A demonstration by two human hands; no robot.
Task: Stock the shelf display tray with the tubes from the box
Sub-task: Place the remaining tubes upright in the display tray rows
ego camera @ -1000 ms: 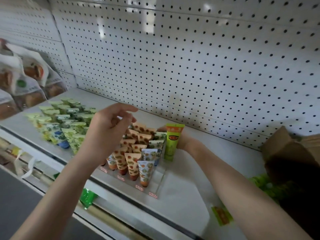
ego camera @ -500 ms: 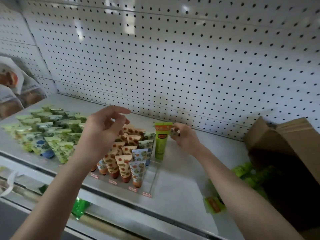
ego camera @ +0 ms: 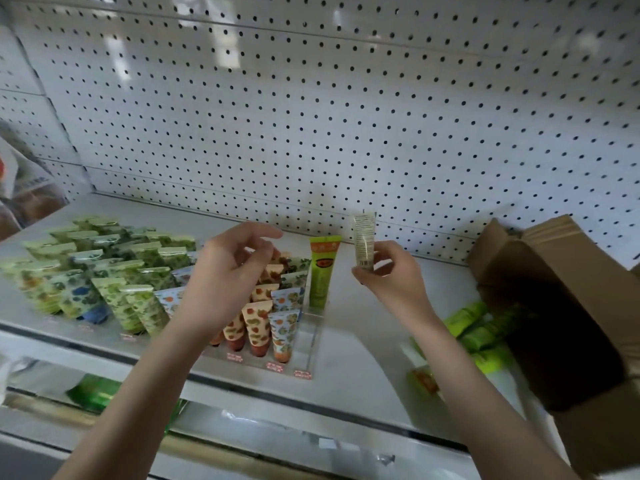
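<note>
A clear display tray on the white shelf holds rows of patterned tubes standing cap-down. One tall green tube stands at the tray's back right corner. My right hand pinches a small pale tube upright, just right of the green one and above the shelf. My left hand hovers over the tray's back rows with fingers loosely curled, holding nothing. The brown cardboard box lies open at the right, with green tubes spilling from its mouth.
A second tray of green and blue patterned tubes fills the shelf's left part. The pegboard back wall rises behind. Bagged goods hang at far left. An orange-green sachet lies near the shelf's front edge.
My right hand has let go of the tall green tube's side and lifted a small pale tube up to its right. My left hand stays above the tray.
</note>
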